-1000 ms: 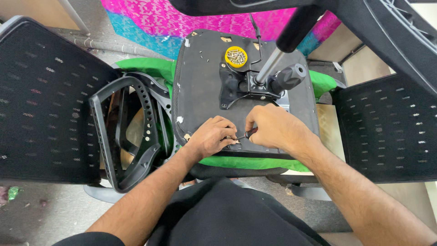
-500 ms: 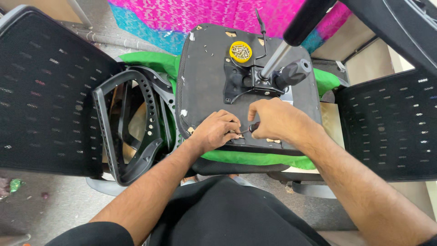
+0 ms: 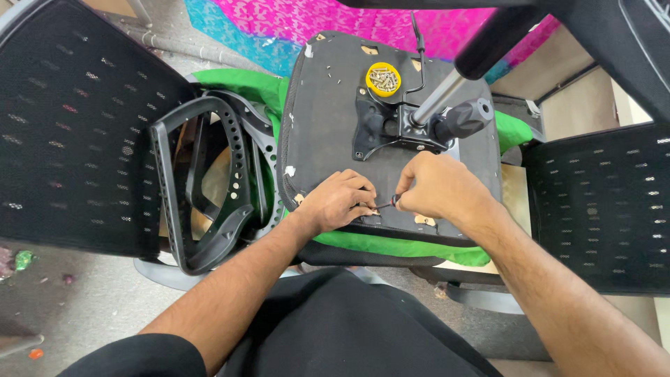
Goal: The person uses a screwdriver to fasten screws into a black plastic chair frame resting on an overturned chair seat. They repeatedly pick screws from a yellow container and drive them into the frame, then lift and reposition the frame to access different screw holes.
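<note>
Upturned black fabric-covered office chair seat (image 3: 328, 119) lies underside up on green cloth (image 3: 391, 244), putting mounting face in reach. Left hand (image 3: 338, 202) presses seat's near edge, fingers pinched around small screw (image 3: 377, 208), steadying it upright. Right hand (image 3: 436, 185) clamped on thin dark screwdriver (image 3: 391, 203), tip meeting screw between both hands. Yellow round cap full of screws (image 3: 383, 79) parked on far side of seat, beside black metal tilt mechanism (image 3: 391, 129) with gas cylinder (image 3: 457, 80). Black plastic armrest loops (image 3: 202, 188) stacked left, out of work zone.
</note>
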